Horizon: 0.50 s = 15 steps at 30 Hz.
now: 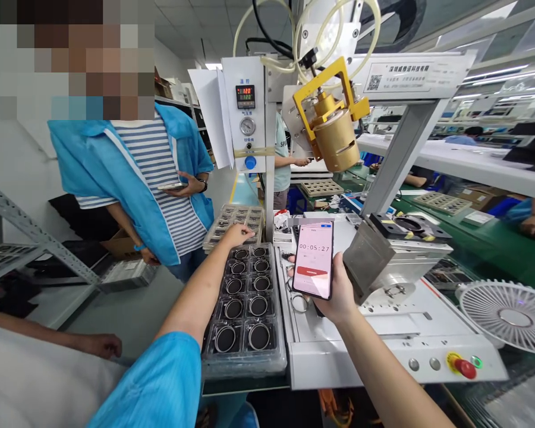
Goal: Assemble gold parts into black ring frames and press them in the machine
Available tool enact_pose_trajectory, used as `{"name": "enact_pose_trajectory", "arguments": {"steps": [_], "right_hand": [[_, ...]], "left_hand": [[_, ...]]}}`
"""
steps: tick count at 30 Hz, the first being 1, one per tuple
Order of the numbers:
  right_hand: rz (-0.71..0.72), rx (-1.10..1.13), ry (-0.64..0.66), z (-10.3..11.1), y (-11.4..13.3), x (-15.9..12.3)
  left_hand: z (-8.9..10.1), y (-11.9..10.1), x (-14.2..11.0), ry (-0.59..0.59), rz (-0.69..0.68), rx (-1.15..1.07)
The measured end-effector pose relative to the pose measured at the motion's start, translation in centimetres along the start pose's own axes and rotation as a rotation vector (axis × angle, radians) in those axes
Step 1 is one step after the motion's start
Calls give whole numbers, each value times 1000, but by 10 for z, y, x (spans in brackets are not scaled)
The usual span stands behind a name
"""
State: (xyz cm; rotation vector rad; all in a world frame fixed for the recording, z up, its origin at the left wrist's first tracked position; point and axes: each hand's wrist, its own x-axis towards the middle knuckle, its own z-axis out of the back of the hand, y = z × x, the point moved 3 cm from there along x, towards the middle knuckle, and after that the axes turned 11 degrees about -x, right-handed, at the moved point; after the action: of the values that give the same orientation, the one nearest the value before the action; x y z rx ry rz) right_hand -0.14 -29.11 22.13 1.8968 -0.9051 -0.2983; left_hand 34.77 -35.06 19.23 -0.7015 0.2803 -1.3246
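Centre of frame: one left hand (238, 235), fingers drawn together over one rear tray (210, 243); whether they hold anything cannot be told. Below, one front tray (245, 365) showing ten ringed discs (259, 337). Right of centre: one lit phone (312, 259), clamped in one right hand (343, 292).

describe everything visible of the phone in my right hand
The phone is rectangular and dark-edged, its lit pinkish screen facing the camera. Dark digits read 00:05:27 above a red bar; a small blue patch sits upper right. Held roughly upright by the right hand, it hides part of the white base behind.
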Motion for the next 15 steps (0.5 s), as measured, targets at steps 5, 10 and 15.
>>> {"name": "enact_pose_trajectory", "arguments": {"steps": [5,10,15], "right_hand": [[-19,38,7,0,-2,-1],[-35,66,19,1,-2,-8],[-62,94,65,0,-4,-13]], "left_hand": [[0,-1,1,40,42,19],[2,-4,0,55,69,32],[3,-8,-2,49,63,44]]}}
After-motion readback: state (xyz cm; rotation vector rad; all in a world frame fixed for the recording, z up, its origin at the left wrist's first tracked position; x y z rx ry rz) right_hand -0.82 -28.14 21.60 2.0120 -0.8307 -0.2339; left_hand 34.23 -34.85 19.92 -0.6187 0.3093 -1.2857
